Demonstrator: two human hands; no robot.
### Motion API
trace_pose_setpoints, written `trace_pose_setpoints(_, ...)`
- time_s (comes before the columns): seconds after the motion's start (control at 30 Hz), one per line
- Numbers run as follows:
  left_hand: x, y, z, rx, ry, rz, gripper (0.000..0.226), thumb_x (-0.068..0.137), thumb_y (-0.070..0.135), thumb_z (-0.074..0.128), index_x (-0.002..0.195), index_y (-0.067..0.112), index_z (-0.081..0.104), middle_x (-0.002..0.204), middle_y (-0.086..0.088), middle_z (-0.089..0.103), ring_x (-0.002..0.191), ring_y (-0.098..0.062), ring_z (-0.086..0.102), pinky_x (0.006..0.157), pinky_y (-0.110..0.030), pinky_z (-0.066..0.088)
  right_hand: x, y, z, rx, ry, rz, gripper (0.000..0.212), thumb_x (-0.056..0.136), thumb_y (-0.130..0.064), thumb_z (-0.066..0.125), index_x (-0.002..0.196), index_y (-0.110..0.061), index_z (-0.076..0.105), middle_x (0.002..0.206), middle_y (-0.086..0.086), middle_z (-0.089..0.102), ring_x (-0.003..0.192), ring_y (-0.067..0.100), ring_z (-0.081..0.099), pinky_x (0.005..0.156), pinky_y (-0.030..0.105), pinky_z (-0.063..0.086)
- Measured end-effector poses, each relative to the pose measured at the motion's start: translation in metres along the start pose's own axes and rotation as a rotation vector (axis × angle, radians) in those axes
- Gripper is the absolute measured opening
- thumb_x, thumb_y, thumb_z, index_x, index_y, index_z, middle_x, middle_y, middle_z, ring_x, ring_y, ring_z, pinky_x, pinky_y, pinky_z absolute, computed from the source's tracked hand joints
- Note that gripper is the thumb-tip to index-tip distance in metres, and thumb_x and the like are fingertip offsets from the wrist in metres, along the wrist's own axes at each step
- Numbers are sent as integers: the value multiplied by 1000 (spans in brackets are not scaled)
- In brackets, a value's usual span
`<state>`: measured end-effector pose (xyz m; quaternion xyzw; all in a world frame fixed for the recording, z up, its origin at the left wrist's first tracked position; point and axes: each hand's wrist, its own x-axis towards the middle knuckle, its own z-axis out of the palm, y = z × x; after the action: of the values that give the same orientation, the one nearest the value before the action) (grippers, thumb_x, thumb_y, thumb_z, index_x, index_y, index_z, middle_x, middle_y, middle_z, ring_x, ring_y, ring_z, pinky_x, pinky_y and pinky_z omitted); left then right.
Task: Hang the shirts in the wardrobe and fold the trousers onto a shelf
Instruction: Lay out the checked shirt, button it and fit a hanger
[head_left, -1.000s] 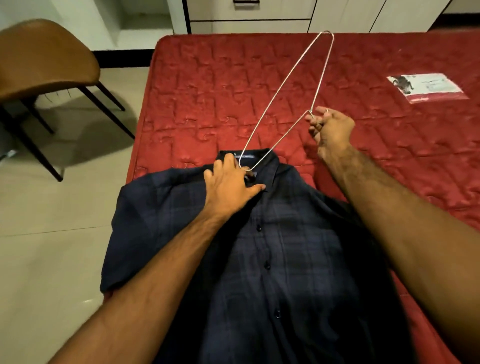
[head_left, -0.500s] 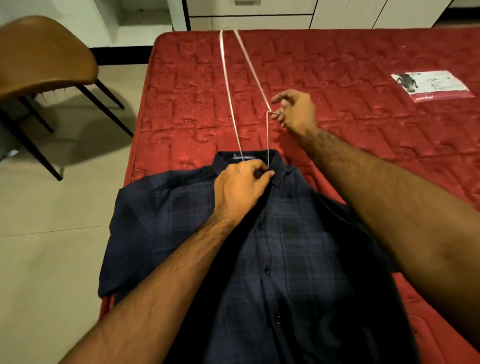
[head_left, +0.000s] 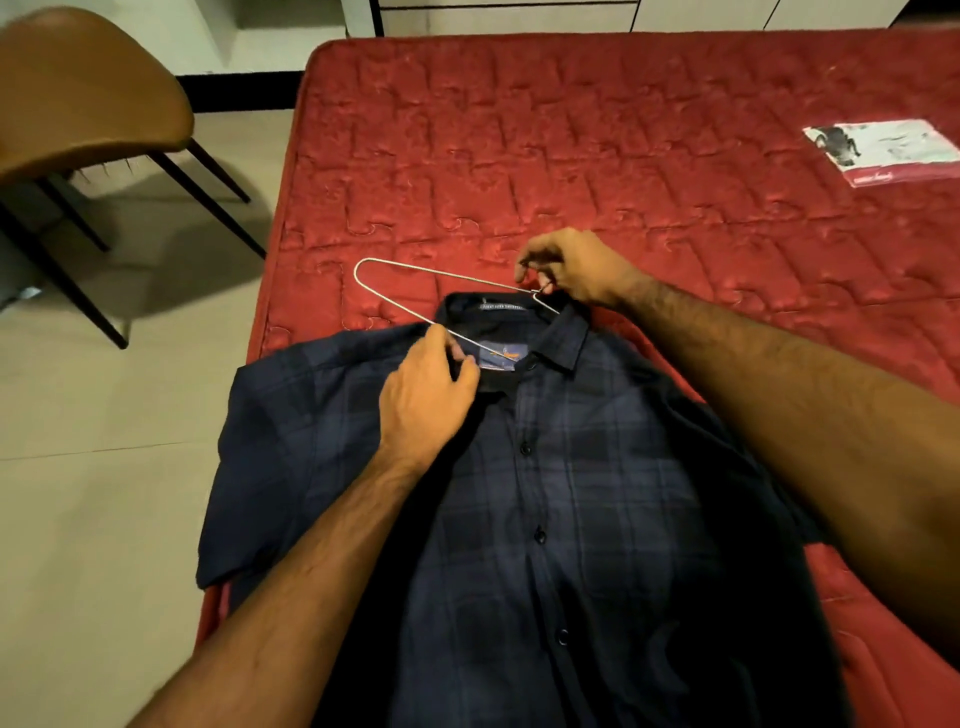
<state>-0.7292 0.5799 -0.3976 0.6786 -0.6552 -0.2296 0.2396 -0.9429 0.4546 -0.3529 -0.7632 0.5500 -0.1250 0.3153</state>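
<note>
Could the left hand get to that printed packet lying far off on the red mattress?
Probably not from here: the left hand grips the shirt collar, and the packet lies far to the right, beyond the right hand.

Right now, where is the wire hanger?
In the head view the wire hanger lies at the shirt collar on the red mattress, right hand pinching its hook end, left hand holding the collar.

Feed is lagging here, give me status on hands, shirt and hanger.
Right hand pinches wire hanger near hook. Left hand grips shirt collar, one hanger end entering neck opening. Shirt flat on red mattress. Nothing blocking.
</note>
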Motion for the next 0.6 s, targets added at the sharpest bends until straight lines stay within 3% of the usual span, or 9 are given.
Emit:
trace_pose_setpoints(0.07, 4, -3, 1, -73, -10, -73, 11, 88, 23, 60, 98, 20, 54, 99, 0, 67, 96, -30, 62, 73, -37, 38, -5, 5, -2, -43, 4, -41, 43, 70, 9, 38, 91, -14, 68, 71, 9, 64, 57, 8, 49, 60, 23, 41)
trace_pose_setpoints(0.17, 10, -14, -4, -237, 15, -166, 14, 85, 13, 62, 96, 20, 56, 87, 0, 65, 90, -32, 63, 78, -41, 45, -16, 16, -10, -126, 15, -92, 41, 66, 9, 43, 91, -10, 68, 75, 0, 65, 64, 18, 49, 63, 30, 40)
trace_pose_setpoints(0.37, 25, -24, -15, -513, 148, -296, 18, 76, 10, 59, 82, 27, 58, 73, 0, 60, 65, -17, 52, 67, -38, 43, -41, 33, 2, -246, 10, -227, 31, 64, 4, 52, 89, -4, 68, 84, 9, 67, 76, 22, 57, 65, 24, 31)
trace_pose_setpoints(0.43, 24, -23, -21, -486, 192, -232, 22, 78, 7, 59, 83, 28, 59, 75, -1, 62, 67, -14, 51, 68, -35, 41, -40, 35, 4, -276, 26, -268, 31, 65, 1, 50, 91, -3, 67, 85, 13, 67, 77, 24, 58, 68, 27, 33)
trace_pose_setpoints(0.6, 6, -22, -42, -169, 220, 84, 29, 89, 8, 54, 113, 25, 53, 84, 11, 59, 85, -21, 58, 73, -36, 44, -44, 32, 1, -381, -3, -302, 43, 67, -25, 41, 94, -5, 68, 88, 15, 67, 82, 28, 60, 73, 38, 45)
